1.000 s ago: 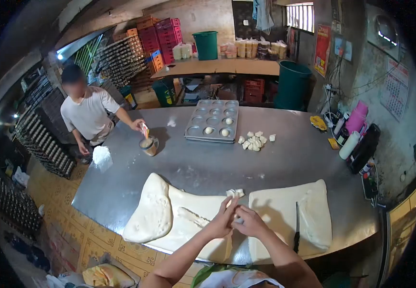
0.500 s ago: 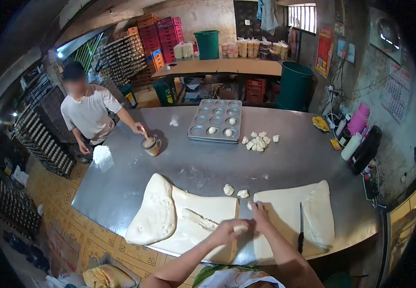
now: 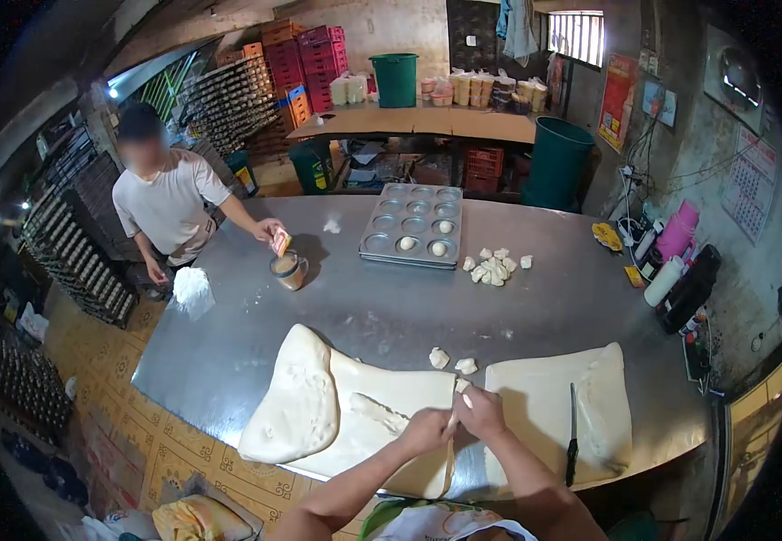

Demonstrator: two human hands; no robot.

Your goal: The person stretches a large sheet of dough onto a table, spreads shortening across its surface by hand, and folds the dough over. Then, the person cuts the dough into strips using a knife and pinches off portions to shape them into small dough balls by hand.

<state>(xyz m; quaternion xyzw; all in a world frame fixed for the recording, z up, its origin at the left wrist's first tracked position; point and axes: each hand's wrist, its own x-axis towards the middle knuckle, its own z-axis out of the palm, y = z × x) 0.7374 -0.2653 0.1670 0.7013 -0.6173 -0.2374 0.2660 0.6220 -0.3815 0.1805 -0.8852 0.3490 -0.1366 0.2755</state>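
Note:
My left hand (image 3: 429, 431) is closed on a strip of dough at the right edge of the left dough slab (image 3: 382, 383). Right against it, my right hand (image 3: 481, 413) is closed too, with a bit of dough (image 3: 461, 386) showing at its fingers. A thick fold lies over the slab's left end, and a rough groove marks its middle. On the right lies a second dough slab (image 3: 526, 397), with a dark-handled knife (image 3: 573, 442) on top. Beyond my hands sit two small dough pieces (image 3: 439, 359).
A muffin tin (image 3: 409, 225) holds a few dough balls, beside a pile of dough pieces (image 3: 492, 268). At the left, a co-worker (image 3: 170, 198) holds a small packet (image 3: 281, 242) over a glass mug (image 3: 289, 270). White flour (image 3: 193, 293) lies near the table's left edge. Bottles (image 3: 664, 281) stand at the right.
My right hand has come down and in from the far edge of the dough to meet my left, and its fingers have closed. The co-worker's packet has turned, showing its printed side.

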